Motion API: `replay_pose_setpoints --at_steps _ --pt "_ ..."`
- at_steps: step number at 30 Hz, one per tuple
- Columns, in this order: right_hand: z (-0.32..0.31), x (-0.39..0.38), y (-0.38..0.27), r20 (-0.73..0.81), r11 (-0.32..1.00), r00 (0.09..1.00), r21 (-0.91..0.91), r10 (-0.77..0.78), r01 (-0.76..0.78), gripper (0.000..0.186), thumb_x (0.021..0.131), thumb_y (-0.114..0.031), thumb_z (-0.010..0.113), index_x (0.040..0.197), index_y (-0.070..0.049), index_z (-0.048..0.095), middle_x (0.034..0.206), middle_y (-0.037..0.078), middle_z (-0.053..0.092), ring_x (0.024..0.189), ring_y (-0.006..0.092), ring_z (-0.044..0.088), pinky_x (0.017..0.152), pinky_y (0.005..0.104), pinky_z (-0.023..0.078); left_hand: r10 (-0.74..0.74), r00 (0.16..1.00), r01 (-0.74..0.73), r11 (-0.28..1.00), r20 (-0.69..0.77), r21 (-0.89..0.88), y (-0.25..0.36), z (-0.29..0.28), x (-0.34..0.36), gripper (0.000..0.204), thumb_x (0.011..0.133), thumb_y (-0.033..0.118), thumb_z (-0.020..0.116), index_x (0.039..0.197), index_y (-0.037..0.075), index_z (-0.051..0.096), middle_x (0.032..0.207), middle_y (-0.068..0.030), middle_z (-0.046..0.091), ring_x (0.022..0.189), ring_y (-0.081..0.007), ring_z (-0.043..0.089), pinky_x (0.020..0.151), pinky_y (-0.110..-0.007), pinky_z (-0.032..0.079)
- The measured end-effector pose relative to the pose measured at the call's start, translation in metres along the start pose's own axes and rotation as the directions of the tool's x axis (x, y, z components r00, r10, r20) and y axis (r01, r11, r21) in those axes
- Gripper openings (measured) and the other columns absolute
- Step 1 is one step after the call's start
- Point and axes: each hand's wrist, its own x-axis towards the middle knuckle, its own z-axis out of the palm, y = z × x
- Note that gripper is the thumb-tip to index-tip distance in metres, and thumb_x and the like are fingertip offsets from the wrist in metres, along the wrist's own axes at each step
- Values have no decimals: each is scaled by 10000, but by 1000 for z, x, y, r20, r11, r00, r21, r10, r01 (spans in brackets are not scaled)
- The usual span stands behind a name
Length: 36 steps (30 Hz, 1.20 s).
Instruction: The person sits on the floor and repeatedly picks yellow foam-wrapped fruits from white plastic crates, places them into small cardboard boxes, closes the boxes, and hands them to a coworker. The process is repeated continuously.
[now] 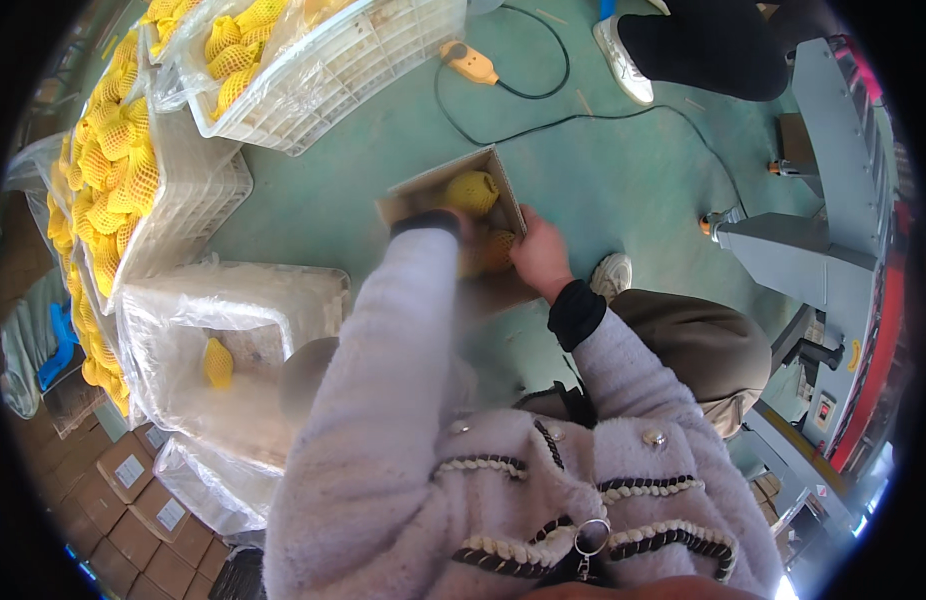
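An open cardboard box [423, 185] sits in front of me, tilted to my view. Inside it lies a fruit in a yellow foam net [471, 192], and a second netted fruit [500, 247] shows below it in shadow. My left hand [473, 238] reaches down into the box beside these fruits. It is dim and smeared, and its fingers are hidden, so what it holds does not show. My right hand [543, 252] grips the box's right wall, thumb along the top edge.
At left stand white plastic crates [333, 75] lined with clear film and heaped with yellow-netted fruit [113, 170]. A film-lined crate [313, 285] nearer me holds one netted piece [218, 362]. A cable with an orange handset [470, 63] crosses the floor. Grey machinery [798, 250] and another person's shoe [623, 62] are at right.
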Motion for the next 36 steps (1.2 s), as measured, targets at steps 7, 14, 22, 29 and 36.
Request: replay_pose_setpoints --at_steps 7,14,22,29,36 --pt "-1 3 4 -9 999 999 33 -40 40 380 763 -17 531 1138 -41 588 899 250 644 848 440 609 771 509 493 91 987 -68 984 136 -162 8 -5 -33 570 725 435 756 1171 93 659 1216 -117 638 1069 -230 620 926 -376 481" --pt "2 10 -2 26 999 999 20 -42 42 348 746 -36 548 1088 -54 608 898 230 651 852 429 612 776 496 496 -23 975 83 960 220 -267 29 4 -55 594 719 428 778 1188 90 645 1217 -117 636 1042 -207 629 913 -380 488" --pt "-5 13 -7 55 997 996 23 -68 67 357 743 -39 553 1096 -38 609 899 247 648 854 433 613 777 498 497 -87 978 93 995 -189 25 46 62 -42 499 809 440 650 1205 137 634 1250 -134 613 1111 -279 612 943 -395 482" --pt "2 17 7 39 998 997 -4 -61 62 394 748 -116 576 1135 -47 594 916 234 658 887 430 620 761 491 506 -162 911 9 927 -379 -375 49 57 -72 488 883 448 511 1270 160 586 1266 -147 597 1156 -316 583 978 -387 461" --pt "2 22 23 142 970 970 170 -198 173 368 837 -202 604 1149 -7 619 995 234 672 969 384 644 817 408 488 471 866 -494 752 -168 -436 0 -107 -294 342 823 367 692 907 36 691 764 -45 660 680 -167 627 623 -324 522"
